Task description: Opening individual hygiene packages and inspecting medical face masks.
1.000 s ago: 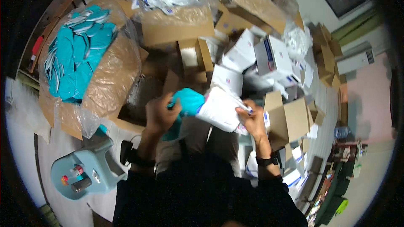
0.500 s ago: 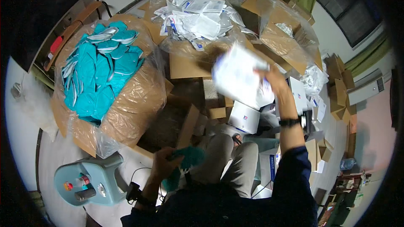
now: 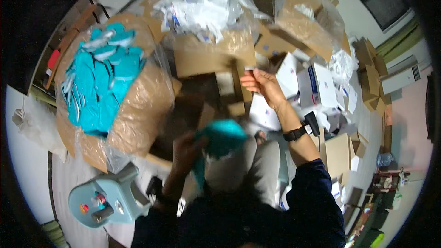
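My left hand [image 3: 186, 152], blurred by motion, is closed on a teal cloth-like piece [image 3: 225, 138] above my lap; its exact kind does not show. My right hand [image 3: 264, 86] reaches forward with fingers stretched out and nothing visible in it. It is over the white boxes and the cardboard flaps. To the left, a large plastic-lined carton [image 3: 133, 131] is heaped with similar teal pieces [image 3: 98, 82] that have white edges. At the far middle, white plastic packets [image 3: 204, 7] are piled on another lined carton [image 3: 197, 64].
White printed boxes [image 3: 321, 85] stand to my right, with a white box [image 3: 264, 112] beyond my knees. A pale blue stool [image 3: 87, 197] at the left front holds a bottle and small items. An opened plastic-lined carton [image 3: 308, 27] sits at the far right.
The white packet that was in my right hand is gone from it, and that hand has moved left with its fingers spread. My left hand has lifted the teal piece slightly up and right.
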`<state>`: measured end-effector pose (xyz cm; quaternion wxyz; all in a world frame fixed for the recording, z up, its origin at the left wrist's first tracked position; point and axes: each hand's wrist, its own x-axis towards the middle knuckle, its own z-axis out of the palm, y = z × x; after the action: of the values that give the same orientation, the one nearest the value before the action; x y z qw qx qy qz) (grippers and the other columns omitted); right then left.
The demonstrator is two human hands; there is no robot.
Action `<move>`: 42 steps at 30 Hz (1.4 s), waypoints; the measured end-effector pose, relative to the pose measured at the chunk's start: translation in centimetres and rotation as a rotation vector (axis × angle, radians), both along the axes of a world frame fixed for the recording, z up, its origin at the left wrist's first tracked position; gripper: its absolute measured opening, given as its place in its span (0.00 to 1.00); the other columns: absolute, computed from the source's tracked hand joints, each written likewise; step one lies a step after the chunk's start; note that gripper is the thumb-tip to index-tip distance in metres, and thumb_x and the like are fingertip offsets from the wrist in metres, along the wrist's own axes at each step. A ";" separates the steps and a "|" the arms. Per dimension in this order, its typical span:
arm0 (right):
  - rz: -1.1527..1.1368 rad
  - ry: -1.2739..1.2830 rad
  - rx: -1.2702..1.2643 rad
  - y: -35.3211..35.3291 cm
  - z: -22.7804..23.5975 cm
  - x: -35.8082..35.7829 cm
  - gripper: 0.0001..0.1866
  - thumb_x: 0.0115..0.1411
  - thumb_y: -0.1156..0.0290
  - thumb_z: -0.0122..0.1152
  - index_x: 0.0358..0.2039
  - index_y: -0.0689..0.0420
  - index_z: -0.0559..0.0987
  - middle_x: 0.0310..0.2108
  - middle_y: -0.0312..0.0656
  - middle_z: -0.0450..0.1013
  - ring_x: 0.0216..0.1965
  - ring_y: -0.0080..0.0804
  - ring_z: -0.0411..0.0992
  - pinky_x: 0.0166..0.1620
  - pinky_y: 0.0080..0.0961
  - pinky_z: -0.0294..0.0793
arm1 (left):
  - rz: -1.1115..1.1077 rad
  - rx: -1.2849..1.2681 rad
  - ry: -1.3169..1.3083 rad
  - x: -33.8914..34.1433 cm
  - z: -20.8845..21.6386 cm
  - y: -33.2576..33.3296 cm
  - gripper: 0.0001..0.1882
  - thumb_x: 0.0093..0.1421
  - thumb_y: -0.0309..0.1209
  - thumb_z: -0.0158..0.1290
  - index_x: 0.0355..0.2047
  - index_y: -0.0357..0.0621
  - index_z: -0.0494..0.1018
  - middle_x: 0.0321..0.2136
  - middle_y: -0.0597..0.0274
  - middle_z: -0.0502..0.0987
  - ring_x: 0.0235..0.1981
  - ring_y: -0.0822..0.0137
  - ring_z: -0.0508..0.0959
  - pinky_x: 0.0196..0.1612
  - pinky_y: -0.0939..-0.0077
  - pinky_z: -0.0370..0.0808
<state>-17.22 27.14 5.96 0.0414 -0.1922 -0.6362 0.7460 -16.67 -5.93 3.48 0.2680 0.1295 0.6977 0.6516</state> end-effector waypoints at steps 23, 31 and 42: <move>-0.418 0.213 0.293 -8.1 7.0 19.6 0.07 0.60 0.71 0.61 0.26 0.59 0.77 0.18 0.27 0.69 0.17 0.10 0.60 0.20 0.12 0.58 | -0.282 0.385 0.032 9.2 4.3 8.9 0.08 0.55 0.28 0.61 0.34 0.40 0.77 0.28 0.70 0.78 0.29 0.81 0.73 0.31 0.85 0.69; -0.467 0.147 0.276 -6.2 5.7 23.5 0.06 0.58 0.71 0.63 0.28 0.60 0.79 0.19 0.27 0.71 0.16 0.10 0.61 0.19 0.12 0.57 | -0.556 0.304 -0.004 12.9 5.9 9.4 0.10 0.63 0.34 0.52 0.35 0.40 0.76 0.21 0.74 0.70 0.23 0.84 0.66 0.26 0.89 0.60; -0.517 -0.177 0.575 -0.7 -6.6 32.8 0.07 0.56 0.69 0.63 0.30 0.60 0.79 0.23 0.35 0.75 0.25 0.26 0.71 0.29 0.26 0.71 | -0.911 0.230 -0.319 13.7 7.9 8.3 0.16 0.65 0.36 0.46 0.35 0.36 0.76 0.22 0.69 0.70 0.19 0.83 0.61 0.23 0.89 0.56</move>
<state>15.54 26.48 -0.67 0.2253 -0.3901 -0.7509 0.4829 -3.01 2.35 11.33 0.6131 0.3488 0.4442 0.5524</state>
